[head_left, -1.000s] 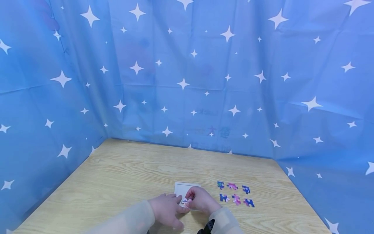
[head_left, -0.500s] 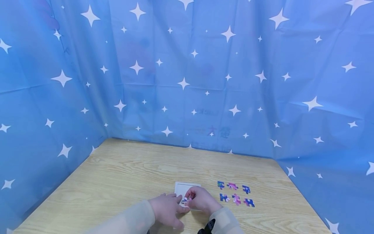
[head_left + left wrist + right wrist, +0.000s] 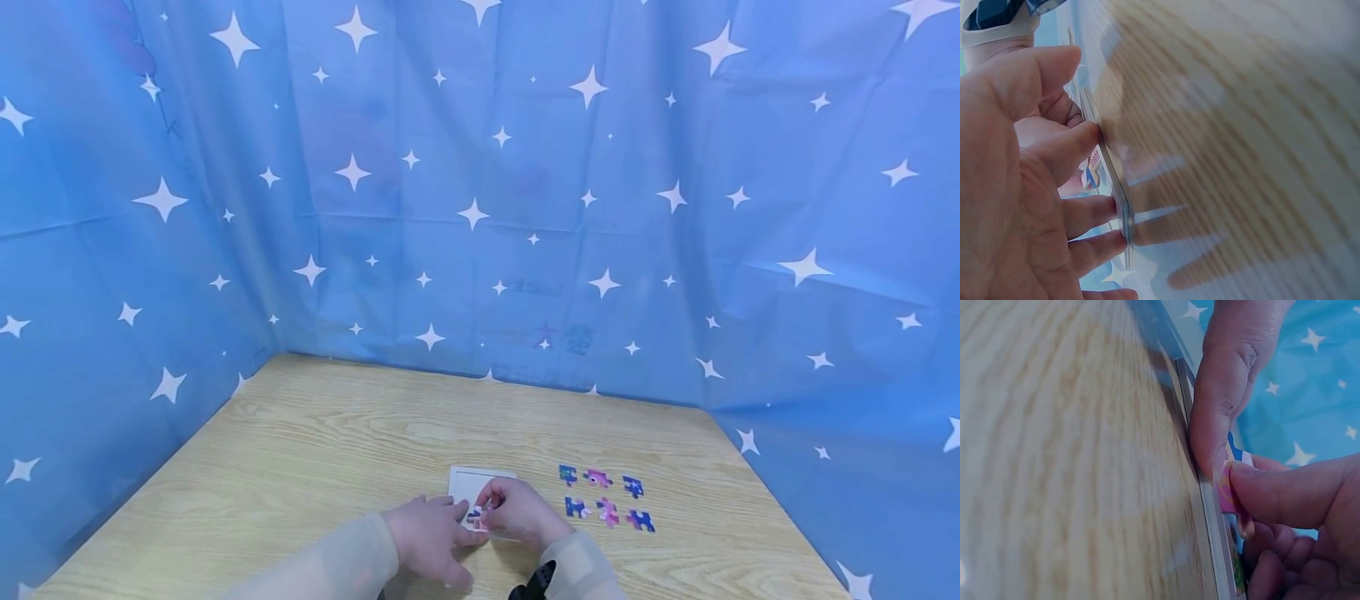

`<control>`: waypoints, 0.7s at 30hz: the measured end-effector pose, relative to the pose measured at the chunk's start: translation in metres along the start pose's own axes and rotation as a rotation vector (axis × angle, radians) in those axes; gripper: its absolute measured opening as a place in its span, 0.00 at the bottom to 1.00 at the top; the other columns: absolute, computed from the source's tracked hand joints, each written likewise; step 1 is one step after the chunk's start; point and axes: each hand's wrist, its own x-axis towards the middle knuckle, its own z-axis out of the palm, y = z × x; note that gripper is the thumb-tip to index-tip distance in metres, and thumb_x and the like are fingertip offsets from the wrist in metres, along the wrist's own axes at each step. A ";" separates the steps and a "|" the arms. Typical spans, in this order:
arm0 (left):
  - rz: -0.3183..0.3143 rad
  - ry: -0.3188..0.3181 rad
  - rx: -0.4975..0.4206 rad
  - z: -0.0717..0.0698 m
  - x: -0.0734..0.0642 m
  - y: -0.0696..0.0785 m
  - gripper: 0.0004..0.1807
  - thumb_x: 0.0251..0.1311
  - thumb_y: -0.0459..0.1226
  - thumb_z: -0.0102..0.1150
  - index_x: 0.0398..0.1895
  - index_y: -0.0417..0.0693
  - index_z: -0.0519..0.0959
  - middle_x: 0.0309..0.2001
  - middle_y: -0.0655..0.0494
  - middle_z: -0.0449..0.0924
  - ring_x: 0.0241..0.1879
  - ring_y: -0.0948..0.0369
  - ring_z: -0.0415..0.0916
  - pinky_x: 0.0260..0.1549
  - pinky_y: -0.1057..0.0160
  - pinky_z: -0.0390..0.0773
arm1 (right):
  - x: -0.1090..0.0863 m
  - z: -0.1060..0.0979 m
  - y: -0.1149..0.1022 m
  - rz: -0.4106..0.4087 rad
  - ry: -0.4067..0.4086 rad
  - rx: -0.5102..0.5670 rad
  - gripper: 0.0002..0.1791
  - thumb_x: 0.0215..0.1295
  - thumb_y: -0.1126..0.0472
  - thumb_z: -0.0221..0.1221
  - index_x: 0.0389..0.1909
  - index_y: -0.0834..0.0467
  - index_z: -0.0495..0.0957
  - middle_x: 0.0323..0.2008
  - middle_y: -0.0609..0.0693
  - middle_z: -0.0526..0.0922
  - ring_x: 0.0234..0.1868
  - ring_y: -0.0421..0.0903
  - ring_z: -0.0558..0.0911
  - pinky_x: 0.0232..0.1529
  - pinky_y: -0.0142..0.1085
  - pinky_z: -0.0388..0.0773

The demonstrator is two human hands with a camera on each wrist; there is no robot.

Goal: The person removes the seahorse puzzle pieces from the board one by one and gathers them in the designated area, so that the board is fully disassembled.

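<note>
A white puzzle board [image 3: 461, 481] with a thin raised border lies on the table in front of me, partly covered by both hands. My left hand [image 3: 426, 536] rests along its near left side, the fingers mostly straight and touching the edge [image 3: 1110, 164] in the left wrist view. My right hand [image 3: 517, 510] pinches a pink jigsaw piece [image 3: 1226, 492] between thumb and curled fingers at the board's near part. Another piece with blue and white print [image 3: 474, 517] shows by the left fingertips. A left finger touches the board beside the pinched piece in the right wrist view.
Several loose jigsaw pieces lie in two rows to the right of the board, among them a pink piece with an eye [image 3: 597, 477] and a dark blue piece [image 3: 641, 520]. A blue star-patterned curtain [image 3: 480, 208] hangs behind the wooden table [image 3: 337, 433] and at its sides.
The right fingers have shifted the pinched piece slightly, and more of its pink print shows now. The left hand stays in place.
</note>
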 end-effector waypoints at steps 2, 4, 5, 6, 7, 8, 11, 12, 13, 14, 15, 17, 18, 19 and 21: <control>0.000 0.002 0.002 0.000 0.000 0.000 0.31 0.53 0.63 0.56 0.63 0.76 0.72 0.69 0.53 0.64 0.67 0.49 0.61 0.59 0.38 0.64 | 0.000 0.000 0.000 0.006 -0.004 0.021 0.08 0.54 0.74 0.62 0.33 0.60 0.78 0.30 0.51 0.73 0.33 0.48 0.71 0.33 0.37 0.68; -0.002 0.002 0.003 0.000 -0.001 0.000 0.31 0.53 0.63 0.56 0.63 0.76 0.72 0.69 0.52 0.64 0.67 0.48 0.61 0.59 0.38 0.64 | 0.000 0.000 0.000 0.007 -0.005 0.038 0.08 0.55 0.74 0.62 0.34 0.60 0.78 0.30 0.52 0.72 0.33 0.48 0.72 0.33 0.37 0.69; -0.001 0.002 0.002 0.000 -0.001 0.000 0.31 0.53 0.64 0.56 0.63 0.76 0.72 0.69 0.52 0.64 0.67 0.48 0.61 0.59 0.38 0.64 | -0.001 0.000 0.000 0.009 -0.005 0.045 0.08 0.55 0.74 0.62 0.34 0.60 0.78 0.30 0.52 0.72 0.33 0.48 0.72 0.33 0.37 0.70; -0.002 0.001 -0.001 0.000 -0.001 0.000 0.31 0.53 0.64 0.56 0.63 0.76 0.72 0.69 0.52 0.64 0.67 0.48 0.61 0.59 0.38 0.64 | -0.001 -0.001 0.001 0.010 -0.005 0.048 0.08 0.55 0.74 0.62 0.34 0.60 0.78 0.31 0.52 0.72 0.33 0.48 0.72 0.33 0.37 0.70; -0.002 0.002 -0.002 0.000 -0.001 0.000 0.31 0.53 0.64 0.56 0.63 0.76 0.72 0.69 0.52 0.64 0.67 0.48 0.61 0.59 0.38 0.64 | -0.001 -0.001 0.001 0.011 -0.004 0.049 0.08 0.55 0.74 0.62 0.34 0.60 0.79 0.31 0.52 0.72 0.33 0.48 0.72 0.33 0.37 0.70; -0.003 0.002 -0.004 0.000 -0.001 0.000 0.31 0.53 0.64 0.56 0.63 0.76 0.72 0.69 0.52 0.64 0.67 0.48 0.61 0.59 0.37 0.64 | -0.001 -0.001 0.001 0.013 -0.004 0.048 0.08 0.55 0.74 0.62 0.35 0.60 0.79 0.31 0.52 0.72 0.33 0.48 0.72 0.33 0.37 0.70; -0.006 0.006 0.000 0.001 -0.001 0.000 0.31 0.52 0.64 0.55 0.63 0.77 0.72 0.69 0.52 0.64 0.67 0.48 0.61 0.58 0.37 0.64 | -0.002 -0.003 0.001 0.027 -0.004 0.054 0.08 0.56 0.72 0.62 0.35 0.60 0.81 0.31 0.52 0.74 0.33 0.48 0.72 0.33 0.36 0.70; -0.008 0.009 0.002 0.001 -0.001 0.000 0.31 0.52 0.64 0.56 0.63 0.77 0.72 0.69 0.52 0.64 0.67 0.48 0.61 0.58 0.37 0.64 | -0.002 -0.004 0.002 0.028 -0.005 0.054 0.08 0.56 0.72 0.63 0.36 0.60 0.81 0.31 0.52 0.74 0.33 0.47 0.72 0.33 0.36 0.70; -0.011 0.012 0.004 0.001 -0.001 0.000 0.31 0.52 0.64 0.56 0.63 0.77 0.72 0.69 0.52 0.64 0.67 0.48 0.61 0.58 0.37 0.64 | -0.002 -0.004 0.002 0.030 -0.006 0.056 0.07 0.56 0.71 0.63 0.36 0.60 0.82 0.31 0.52 0.75 0.33 0.47 0.73 0.33 0.36 0.71; -0.013 0.013 0.006 0.001 -0.001 0.001 0.31 0.52 0.64 0.56 0.63 0.77 0.72 0.69 0.52 0.64 0.67 0.48 0.61 0.58 0.37 0.64 | -0.002 -0.005 0.002 0.032 -0.007 0.060 0.07 0.56 0.71 0.63 0.36 0.60 0.82 0.31 0.52 0.75 0.33 0.47 0.73 0.34 0.36 0.71; -0.015 0.014 0.007 0.001 -0.001 0.001 0.31 0.51 0.64 0.56 0.63 0.77 0.72 0.69 0.52 0.64 0.67 0.48 0.61 0.58 0.37 0.64 | -0.003 -0.005 0.002 0.035 -0.008 0.065 0.07 0.56 0.71 0.63 0.36 0.60 0.82 0.31 0.51 0.76 0.34 0.47 0.73 0.34 0.36 0.71; -0.017 0.015 0.007 0.002 -0.001 0.001 0.31 0.51 0.64 0.56 0.63 0.77 0.72 0.69 0.52 0.64 0.67 0.48 0.61 0.59 0.37 0.64 | -0.002 -0.005 0.003 0.033 -0.011 0.074 0.07 0.56 0.70 0.64 0.36 0.60 0.83 0.31 0.51 0.77 0.34 0.47 0.74 0.35 0.37 0.71; -0.017 0.016 0.008 0.002 -0.001 0.001 0.31 0.51 0.64 0.56 0.63 0.77 0.72 0.69 0.53 0.64 0.67 0.48 0.61 0.59 0.37 0.64 | -0.002 -0.006 0.003 0.035 -0.013 0.078 0.07 0.56 0.70 0.64 0.36 0.60 0.83 0.31 0.51 0.77 0.34 0.47 0.74 0.35 0.37 0.71; -0.017 0.016 0.008 0.001 -0.001 0.001 0.32 0.51 0.64 0.56 0.63 0.77 0.72 0.69 0.53 0.64 0.67 0.48 0.61 0.59 0.37 0.64 | -0.002 -0.006 0.004 0.036 -0.014 0.085 0.07 0.56 0.70 0.64 0.36 0.60 0.83 0.31 0.51 0.78 0.34 0.47 0.74 0.35 0.37 0.71; -0.017 0.017 0.008 0.001 -0.001 0.001 0.32 0.51 0.64 0.56 0.63 0.77 0.72 0.69 0.52 0.64 0.67 0.48 0.61 0.59 0.37 0.64 | -0.002 -0.006 0.005 0.033 -0.018 0.099 0.07 0.57 0.70 0.64 0.37 0.61 0.83 0.31 0.51 0.78 0.33 0.46 0.75 0.35 0.37 0.72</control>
